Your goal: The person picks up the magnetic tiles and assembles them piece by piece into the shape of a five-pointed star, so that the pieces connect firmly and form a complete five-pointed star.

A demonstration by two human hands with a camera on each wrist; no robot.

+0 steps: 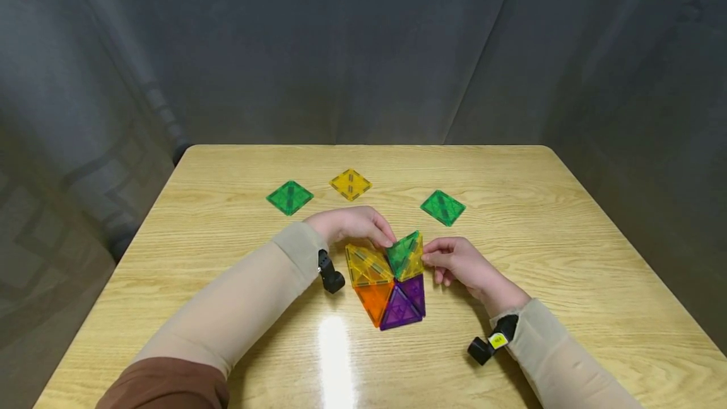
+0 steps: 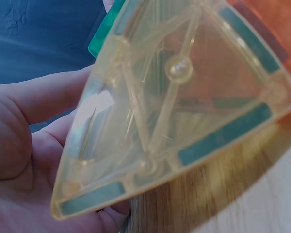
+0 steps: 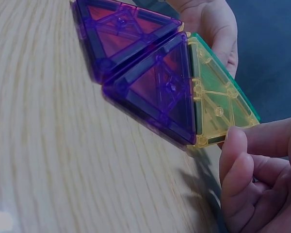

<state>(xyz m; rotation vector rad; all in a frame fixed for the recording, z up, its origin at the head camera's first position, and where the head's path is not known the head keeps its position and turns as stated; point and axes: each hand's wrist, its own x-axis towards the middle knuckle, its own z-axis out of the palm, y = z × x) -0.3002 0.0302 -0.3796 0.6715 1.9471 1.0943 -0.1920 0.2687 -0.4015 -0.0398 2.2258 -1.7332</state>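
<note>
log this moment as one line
tile build: orange, purple, yellow, green joined | left grip: at build's far side | right grip: pinching yellow tile | loose: two green pieces, one yellow piece

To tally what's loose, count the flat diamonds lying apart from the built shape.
3: a green diamond at left, a yellow diamond beside it, and a second green diamond beyond the right hand. Others could be hidden.

Beige sleeves (image 1: pixel 244 302) meet black wristbands (image 1: pixel 325 264), one yellow-labelled.
</note>
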